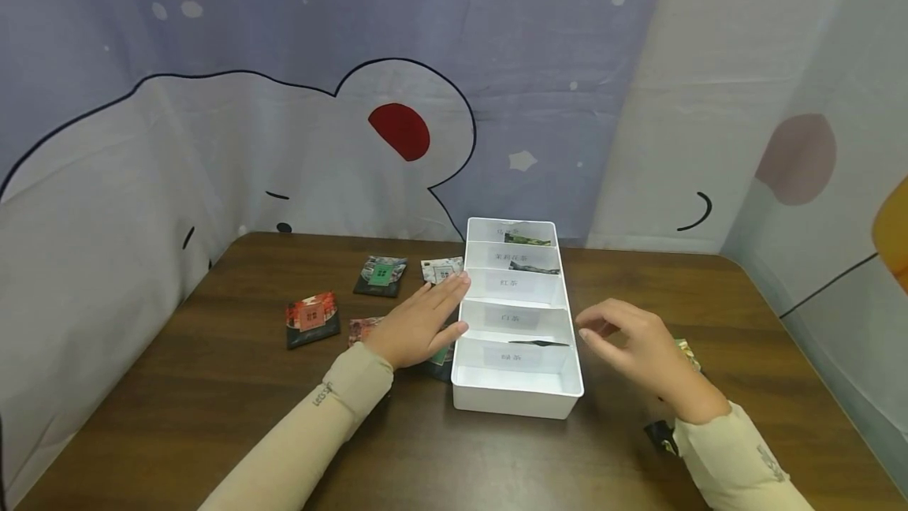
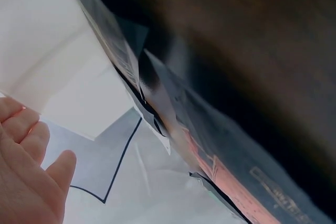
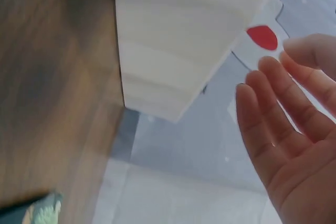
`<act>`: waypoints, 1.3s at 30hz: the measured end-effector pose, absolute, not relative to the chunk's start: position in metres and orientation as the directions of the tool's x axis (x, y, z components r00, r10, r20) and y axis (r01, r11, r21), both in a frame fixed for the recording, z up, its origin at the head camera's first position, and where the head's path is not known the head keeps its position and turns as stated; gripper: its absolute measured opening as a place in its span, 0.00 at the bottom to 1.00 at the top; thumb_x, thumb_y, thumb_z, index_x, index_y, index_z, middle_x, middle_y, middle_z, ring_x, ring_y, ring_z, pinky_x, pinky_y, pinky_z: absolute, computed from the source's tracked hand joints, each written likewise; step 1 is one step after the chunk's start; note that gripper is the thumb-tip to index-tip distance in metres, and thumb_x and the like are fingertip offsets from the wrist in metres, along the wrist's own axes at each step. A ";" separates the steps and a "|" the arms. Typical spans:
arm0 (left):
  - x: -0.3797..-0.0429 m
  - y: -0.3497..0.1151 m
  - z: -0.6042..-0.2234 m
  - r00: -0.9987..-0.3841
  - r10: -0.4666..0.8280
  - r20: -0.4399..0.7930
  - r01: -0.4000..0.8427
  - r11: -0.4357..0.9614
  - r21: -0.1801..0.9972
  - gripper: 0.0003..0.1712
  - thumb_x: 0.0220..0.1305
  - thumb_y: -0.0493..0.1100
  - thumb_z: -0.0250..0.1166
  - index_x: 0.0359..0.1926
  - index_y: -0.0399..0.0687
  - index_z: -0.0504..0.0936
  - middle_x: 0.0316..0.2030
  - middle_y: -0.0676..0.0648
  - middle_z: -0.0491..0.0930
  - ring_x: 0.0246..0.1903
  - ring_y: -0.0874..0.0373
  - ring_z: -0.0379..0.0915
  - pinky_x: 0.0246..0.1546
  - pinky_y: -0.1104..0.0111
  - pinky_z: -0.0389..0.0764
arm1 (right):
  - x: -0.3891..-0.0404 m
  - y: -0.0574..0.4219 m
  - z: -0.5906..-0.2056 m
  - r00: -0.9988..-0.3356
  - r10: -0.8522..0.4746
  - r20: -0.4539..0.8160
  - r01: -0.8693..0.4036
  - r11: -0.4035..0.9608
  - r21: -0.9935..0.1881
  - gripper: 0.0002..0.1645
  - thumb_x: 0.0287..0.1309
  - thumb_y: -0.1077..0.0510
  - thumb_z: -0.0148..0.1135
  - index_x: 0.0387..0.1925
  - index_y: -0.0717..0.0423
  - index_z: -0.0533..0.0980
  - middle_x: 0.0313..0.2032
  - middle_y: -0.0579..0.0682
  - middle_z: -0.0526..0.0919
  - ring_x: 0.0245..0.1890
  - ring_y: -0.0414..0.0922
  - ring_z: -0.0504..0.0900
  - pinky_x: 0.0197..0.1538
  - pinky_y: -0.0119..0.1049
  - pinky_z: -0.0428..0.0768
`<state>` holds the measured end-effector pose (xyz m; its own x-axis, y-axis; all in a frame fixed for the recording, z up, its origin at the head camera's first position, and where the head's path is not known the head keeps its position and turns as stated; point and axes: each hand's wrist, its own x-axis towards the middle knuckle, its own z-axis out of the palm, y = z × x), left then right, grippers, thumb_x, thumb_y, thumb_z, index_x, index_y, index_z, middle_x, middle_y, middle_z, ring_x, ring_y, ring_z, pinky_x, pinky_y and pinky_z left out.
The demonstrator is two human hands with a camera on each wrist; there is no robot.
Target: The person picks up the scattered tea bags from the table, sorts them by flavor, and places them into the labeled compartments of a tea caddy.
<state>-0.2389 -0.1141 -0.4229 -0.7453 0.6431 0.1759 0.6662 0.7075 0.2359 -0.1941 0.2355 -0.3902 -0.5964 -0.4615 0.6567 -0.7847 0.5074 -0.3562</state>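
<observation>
The left hand reaches forward in the head view, fingers straight and free of any load, its fingertips overlapping the near-left rim of a white tray; whether they touch cannot be told. The right hand is on the tray's other side, fingers loosely bent, holding nothing. Between the hands run the tray's five labelled compartments; a green packet sits in the farthest, a dark packet in the next. Left of the left hand lies a red packet; beyond it, a dark packet with a green panel and a white packet. A black packet lies beside the right wrist.

In the left wrist view, the tray rises past the left hand's fingertips, and a packet with a pink panel stands to the hand's right.

In the right wrist view, the right hand's relaxed fingers curve just beside the tray wall; a packet corner shows farther left.
</observation>
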 end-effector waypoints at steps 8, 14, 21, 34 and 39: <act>-0.237 -0.114 -0.421 -0.734 0.650 0.196 0.679 0.699 0.224 0.40 0.79 0.58 0.48 0.80 0.43 0.49 0.80 0.45 0.49 0.78 0.51 0.43 0.77 0.48 0.49 | -0.193 0.255 -0.378 -0.773 -0.407 0.486 -0.610 0.685 -0.398 0.11 0.55 0.68 0.72 0.39 0.54 0.83 0.36 0.43 0.86 0.33 0.36 0.82 0.37 0.36 0.85; -0.238 -0.115 -0.422 -0.730 0.652 0.203 0.683 0.698 0.215 0.41 0.79 0.59 0.48 0.80 0.43 0.49 0.80 0.45 0.49 0.78 0.51 0.43 0.77 0.49 0.47 | -0.192 0.275 -0.369 -0.885 -0.350 0.306 -0.458 0.769 -0.446 0.08 0.63 0.61 0.69 0.43 0.55 0.83 0.38 0.45 0.86 0.37 0.43 0.84 0.40 0.40 0.86; -0.240 -0.115 -0.423 -0.727 0.657 0.201 0.687 0.700 0.194 0.40 0.79 0.59 0.48 0.81 0.44 0.49 0.80 0.45 0.49 0.78 0.51 0.43 0.78 0.50 0.46 | -0.196 0.297 -0.372 -0.953 -0.276 0.126 -0.301 0.811 -0.501 0.17 0.66 0.53 0.68 0.50 0.60 0.82 0.40 0.49 0.87 0.40 0.48 0.86 0.43 0.44 0.84; -0.242 -0.115 -0.423 -0.734 0.654 0.181 0.679 0.709 0.192 0.41 0.79 0.60 0.46 0.81 0.44 0.48 0.80 0.46 0.48 0.79 0.52 0.42 0.77 0.49 0.48 | -0.201 0.326 -0.381 -0.996 -0.085 -0.015 -0.065 0.857 -0.512 0.25 0.67 0.52 0.66 0.53 0.71 0.78 0.41 0.62 0.86 0.39 0.56 0.84 0.37 0.49 0.83; -0.242 -0.115 -0.426 -0.735 0.653 0.180 0.678 0.709 0.195 0.41 0.79 0.61 0.46 0.81 0.45 0.48 0.80 0.47 0.47 0.79 0.53 0.42 0.77 0.50 0.47 | -0.199 0.335 -0.387 -0.998 -0.035 -0.052 -0.005 0.869 -0.496 0.30 0.66 0.51 0.66 0.55 0.74 0.75 0.45 0.67 0.85 0.44 0.65 0.82 0.42 0.58 0.82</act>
<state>-0.2421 -0.1154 -0.4257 -0.7352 0.6534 0.1805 0.6779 0.7089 0.1949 -0.1995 0.3352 -0.3867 -0.9980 -0.0354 -0.0522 -0.0049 0.8685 -0.4956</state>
